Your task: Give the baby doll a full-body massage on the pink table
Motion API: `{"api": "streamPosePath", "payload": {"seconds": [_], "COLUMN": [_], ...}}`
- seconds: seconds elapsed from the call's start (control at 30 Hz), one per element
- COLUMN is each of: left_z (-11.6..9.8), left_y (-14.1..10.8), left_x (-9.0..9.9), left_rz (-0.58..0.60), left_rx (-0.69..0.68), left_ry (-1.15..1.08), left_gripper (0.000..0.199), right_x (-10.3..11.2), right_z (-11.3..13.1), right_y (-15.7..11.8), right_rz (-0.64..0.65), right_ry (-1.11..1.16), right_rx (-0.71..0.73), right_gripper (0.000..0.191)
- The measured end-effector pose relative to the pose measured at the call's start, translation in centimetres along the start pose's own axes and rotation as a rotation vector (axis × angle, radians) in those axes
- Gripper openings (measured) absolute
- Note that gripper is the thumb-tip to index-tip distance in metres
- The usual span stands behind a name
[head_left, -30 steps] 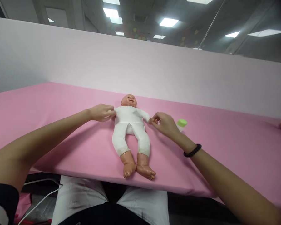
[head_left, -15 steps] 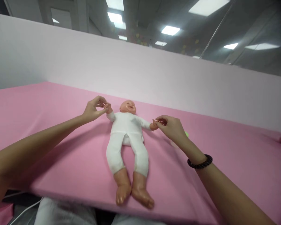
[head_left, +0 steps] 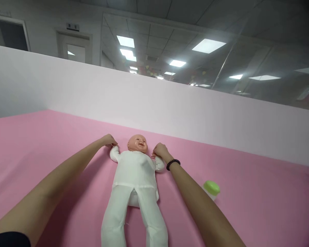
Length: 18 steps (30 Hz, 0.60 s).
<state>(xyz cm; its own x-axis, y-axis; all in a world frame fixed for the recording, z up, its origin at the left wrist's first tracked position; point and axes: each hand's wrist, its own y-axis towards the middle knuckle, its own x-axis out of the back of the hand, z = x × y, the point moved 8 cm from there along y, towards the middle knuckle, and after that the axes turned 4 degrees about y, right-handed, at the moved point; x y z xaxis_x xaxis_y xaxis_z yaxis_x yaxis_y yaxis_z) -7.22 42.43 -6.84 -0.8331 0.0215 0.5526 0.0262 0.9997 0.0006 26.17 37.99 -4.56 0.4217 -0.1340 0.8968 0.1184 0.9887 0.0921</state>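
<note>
A baby doll (head_left: 135, 169) with a white cloth body lies on its back on the pink surface (head_left: 74, 132), head away from me. Its arms are bent up on both sides of the head. My left hand (head_left: 109, 140) is closed on the doll's hand at the left of the head, fingers curled over it. On the other side, my right hand (head_left: 160, 150) is closed round the doll's other hand, close to the face. Both doll hands are mostly hidden by my fingers. The doll's feet are out of view.
A container with a green lid (head_left: 211, 187) stands on the pink surface, partly behind my right forearm. A white low wall (head_left: 154, 106) runs along the back. Beyond it are a clear pane, ceiling lights and a door (head_left: 76, 52).
The doll's arms have gone from outstretched to bent up by its head, my hands moving with them. The view has tilted up, and the green-lidded container shows more.
</note>
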Motion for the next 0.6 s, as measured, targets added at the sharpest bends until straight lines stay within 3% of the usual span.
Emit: {"api": "streamPosePath", "payload": {"seconds": [0.07,0.13,0.23,0.33,0.4,0.47,0.53,0.6], "left_z": [0.0,-0.7,-2.7,-5.4,-7.4,-8.1,-7.2,-5.9], "left_y": [-0.3,-1.2,-4.2,-9.8,-14.7,-19.7,-23.5,-26.3], "left_x": [0.0,0.7,2.9,4.4,3.7,1.8,0.0,-1.3], "left_rz": [0.031,-0.017,-0.215,-0.321,-0.238,-0.066,0.085,0.137], "left_rx": [0.023,-0.02,-0.2,-0.496,-0.803,-1.09,-1.236,-1.361], "left_ry": [0.019,0.003,-0.07,-0.05,0.099,0.298,0.469,0.602], "left_gripper": [0.02,0.017,0.019,0.017,0.009,0.006,0.02,0.029], "right_x": [-0.6,0.3,4.5,8.9,10.5,10.3,8.6,6.1], "right_z": [-0.2,0.0,0.7,1.7,2.3,2.5,2.3,1.6], "right_y": [-0.1,-0.6,-3.4,-9.6,-15.4,-21.2,-26.2,-28.9], "right_rz": [0.006,-0.036,-0.251,-0.441,-0.559,-0.622,-0.616,-0.521], "right_ry": [0.007,0.035,0.174,0.31,0.252,0.12,-0.024,-0.169], "right_rx": [0.006,0.044,0.195,0.478,0.712,0.932,1.172,1.288], "right_gripper": [0.018,0.012,0.013,0.011,0.012,0.021,0.033,0.035]}}
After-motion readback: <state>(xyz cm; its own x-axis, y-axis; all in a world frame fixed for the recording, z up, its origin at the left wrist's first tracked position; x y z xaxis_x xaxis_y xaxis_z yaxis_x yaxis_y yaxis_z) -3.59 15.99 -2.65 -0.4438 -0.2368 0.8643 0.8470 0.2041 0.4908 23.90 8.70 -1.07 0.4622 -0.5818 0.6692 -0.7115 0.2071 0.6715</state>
